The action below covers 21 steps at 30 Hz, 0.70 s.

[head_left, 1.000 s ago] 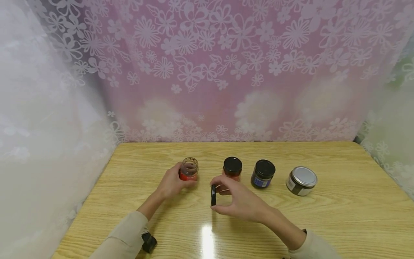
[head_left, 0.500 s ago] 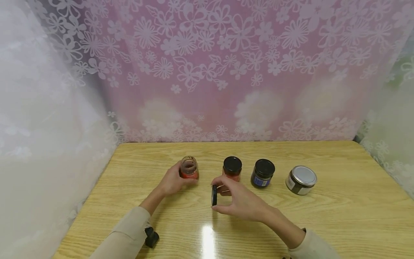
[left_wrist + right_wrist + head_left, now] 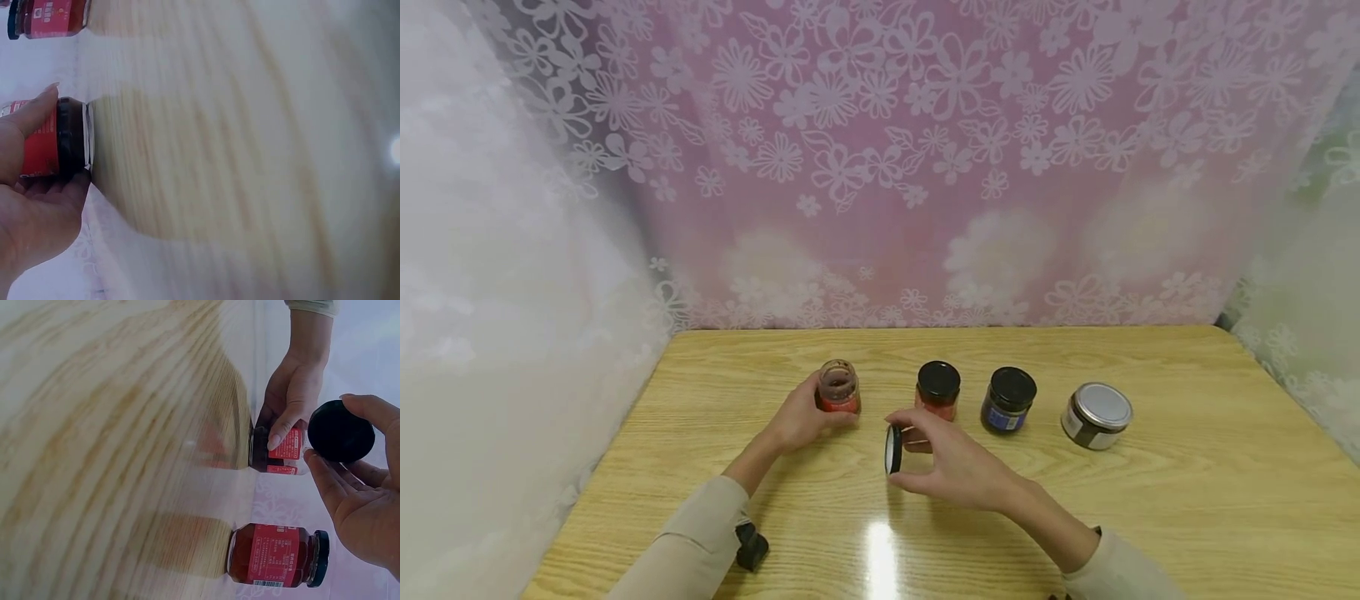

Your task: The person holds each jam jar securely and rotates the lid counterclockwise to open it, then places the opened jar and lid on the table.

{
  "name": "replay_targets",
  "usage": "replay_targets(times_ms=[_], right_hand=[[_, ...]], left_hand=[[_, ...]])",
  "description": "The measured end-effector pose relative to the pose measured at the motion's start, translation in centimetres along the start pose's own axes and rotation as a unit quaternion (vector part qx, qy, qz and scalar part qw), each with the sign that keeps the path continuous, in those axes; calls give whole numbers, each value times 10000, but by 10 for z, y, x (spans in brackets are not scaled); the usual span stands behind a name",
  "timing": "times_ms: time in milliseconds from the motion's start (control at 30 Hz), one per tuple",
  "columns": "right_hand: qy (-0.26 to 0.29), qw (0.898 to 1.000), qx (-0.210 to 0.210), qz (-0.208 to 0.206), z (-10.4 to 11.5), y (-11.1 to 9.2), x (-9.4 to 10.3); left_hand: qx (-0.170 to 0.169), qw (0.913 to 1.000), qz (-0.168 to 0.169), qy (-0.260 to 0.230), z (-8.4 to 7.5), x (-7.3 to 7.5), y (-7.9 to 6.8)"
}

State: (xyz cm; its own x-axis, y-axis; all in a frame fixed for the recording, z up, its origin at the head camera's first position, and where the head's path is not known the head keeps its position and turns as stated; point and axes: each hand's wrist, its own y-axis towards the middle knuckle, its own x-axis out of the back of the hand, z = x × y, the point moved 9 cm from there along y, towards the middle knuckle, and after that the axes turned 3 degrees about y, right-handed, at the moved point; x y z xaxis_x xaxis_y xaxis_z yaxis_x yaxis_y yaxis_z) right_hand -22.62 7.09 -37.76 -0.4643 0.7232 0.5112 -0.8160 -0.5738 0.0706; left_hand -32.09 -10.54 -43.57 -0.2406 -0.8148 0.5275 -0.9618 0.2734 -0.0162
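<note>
My left hand [image 3: 801, 419] grips an uncapped glass jar [image 3: 838, 385] with a red label, its mouth facing up. In the left wrist view the thumb and fingers wrap round this jar [image 3: 42, 147], whose base is at the tabletop. My right hand [image 3: 958, 467] pinches a black jar lid [image 3: 892, 450] by its edge, holding it upright with the pale inside turned left. The lid's black top [image 3: 341, 432] shows in the right wrist view. Just behind the right hand stands a capped red jar [image 3: 937, 387], its lower part partly covered by the fingers.
To the right stand a black-lidded jar [image 3: 1009, 400] with a blue label and a wide jar [image 3: 1097, 415] with a silver lid. All are on a wooden table [image 3: 1187, 467], with a floral curtain [image 3: 880, 208] behind its far edge.
The right hand has turned the lid slightly, so more of its pale inside shows, and shifted it a little left. The left hand keeps its hold on the jar, which has tilted slightly.
</note>
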Motion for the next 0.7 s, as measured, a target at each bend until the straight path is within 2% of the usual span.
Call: replay_targets(times_ms=[200,333,533,633,700], right_hand=[[14,10000,34,-40,0,0,2],[299,9995,9,-115,1,1,4],[880,9959,29,-230,5,3,7],[942,9953,26,-243,4,5,6],[880,9958,34,-265,3,7,6]], left_hand=[[-13,9998,11,-204,-1,-1,-2],[28,9999,72,-98,0,1,-12],[115,9951,-160,974,0,18,-35],[-29,9882,-239,1514,-3,26,-48],[-188,9801,-313,1950,-6,30,-56]])
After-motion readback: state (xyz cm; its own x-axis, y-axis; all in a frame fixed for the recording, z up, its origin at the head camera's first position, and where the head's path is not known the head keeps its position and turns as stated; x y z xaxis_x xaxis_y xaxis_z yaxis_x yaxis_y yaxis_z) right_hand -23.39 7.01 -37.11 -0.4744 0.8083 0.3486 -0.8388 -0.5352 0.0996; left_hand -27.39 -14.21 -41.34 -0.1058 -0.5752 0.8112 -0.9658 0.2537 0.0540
